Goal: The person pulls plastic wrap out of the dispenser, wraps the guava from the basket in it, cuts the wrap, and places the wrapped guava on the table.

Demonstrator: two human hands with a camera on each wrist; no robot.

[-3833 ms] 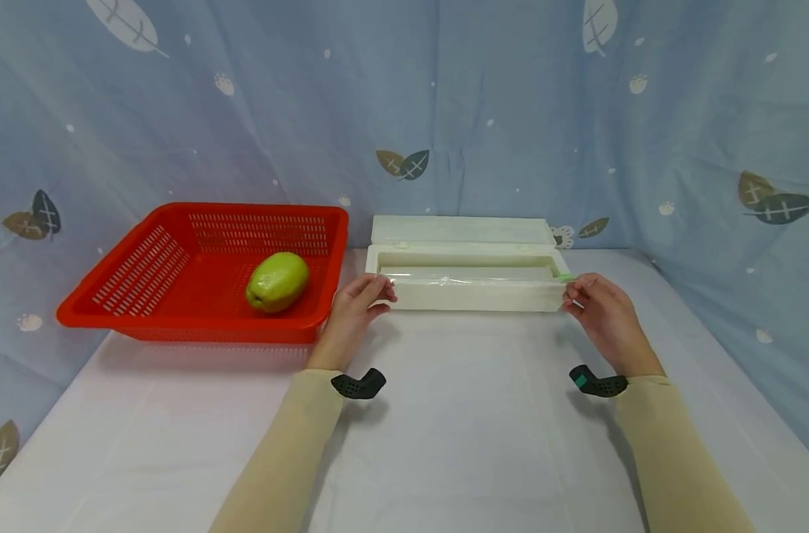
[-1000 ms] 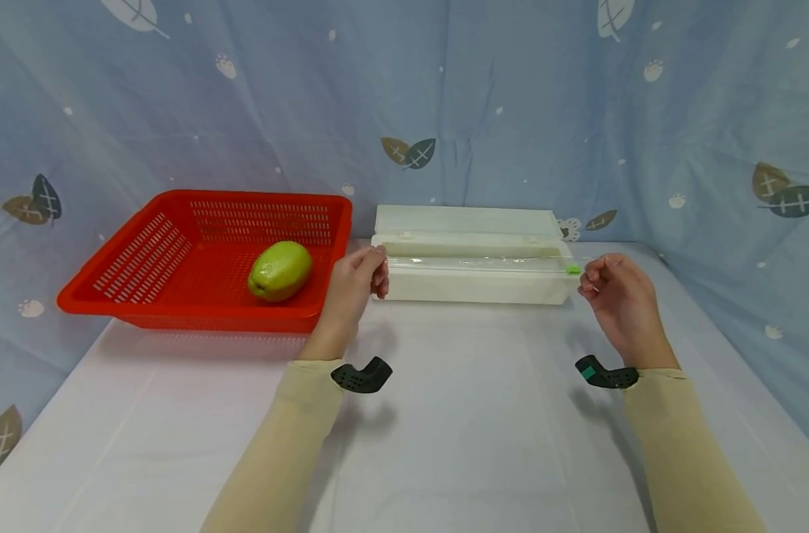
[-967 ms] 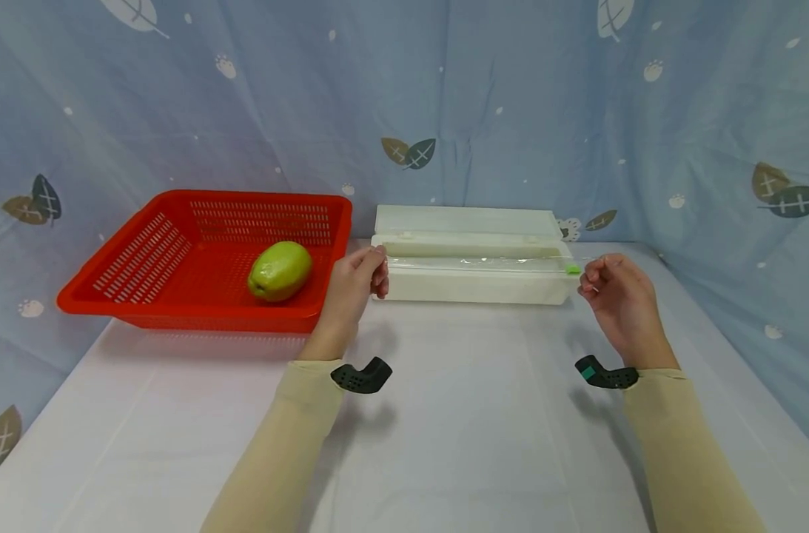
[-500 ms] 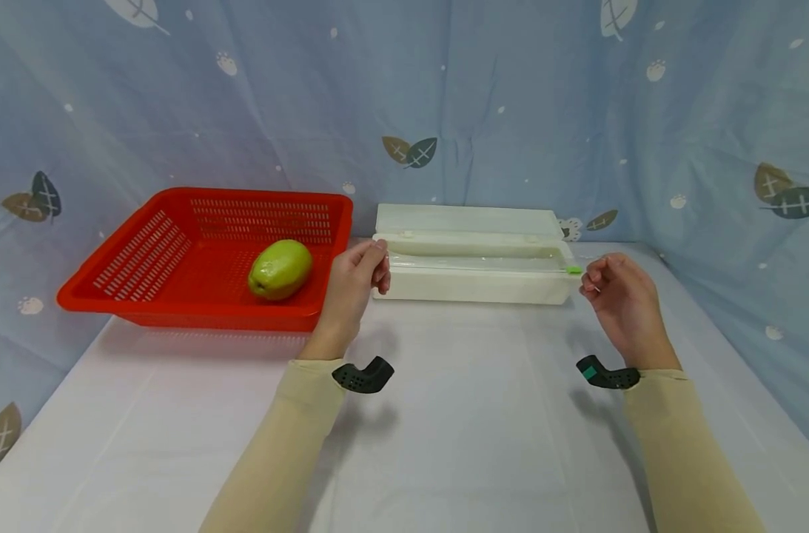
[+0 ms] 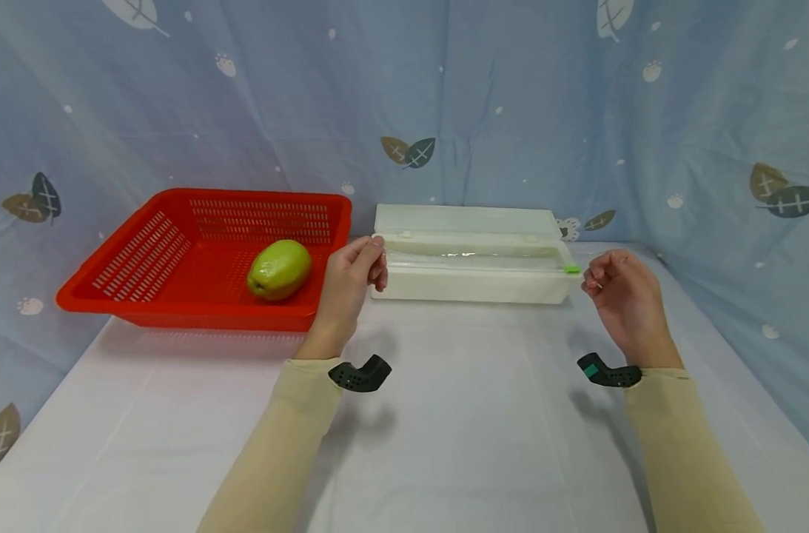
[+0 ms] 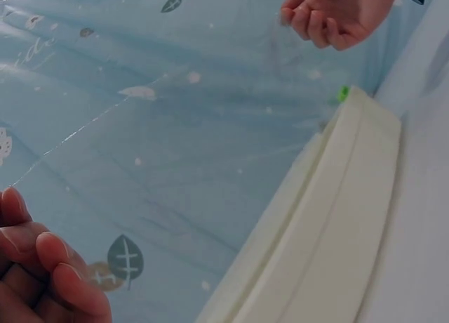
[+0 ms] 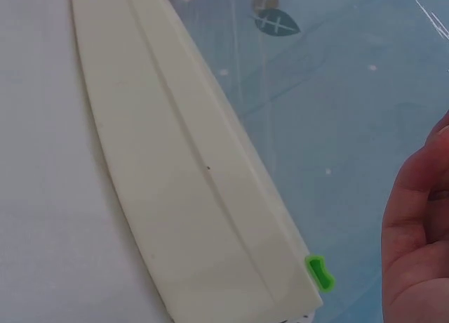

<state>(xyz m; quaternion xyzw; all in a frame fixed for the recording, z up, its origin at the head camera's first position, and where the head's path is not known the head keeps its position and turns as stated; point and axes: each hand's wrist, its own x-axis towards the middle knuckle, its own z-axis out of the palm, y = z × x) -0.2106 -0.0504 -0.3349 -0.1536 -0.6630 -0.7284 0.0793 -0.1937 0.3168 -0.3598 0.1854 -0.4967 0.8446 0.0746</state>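
Thumb and fingers of my left hand (image 5: 351, 285) pinch one corner of a sheet of clear cling film (image 6: 77, 133). My right hand (image 5: 627, 300) pinches the opposite corner, its fingers curled. The film stretches between the hands, its shiny edge showing as a thin line in the left wrist view. It comes from a white cling film dispenser box (image 5: 477, 287) whose lid (image 5: 467, 218) stands open at the back. A green slide cutter (image 5: 572, 269) sits at the box's right end. Both hands are raised above the table, one near each end of the box.
A red plastic basket (image 5: 197, 320) stands left of the box, close behind my left forearm. Inside it lies a smooth yellow-green fruit (image 5: 280, 270). A white cloth covers the table (image 5: 471, 429), and a blue patterned curtain (image 5: 497, 89) hangs behind.
Both hands have lifted from the box's front edge and moved slightly apart, drawing the film up with them. Over the last second the left hand has risen a little; the right has barely moved.
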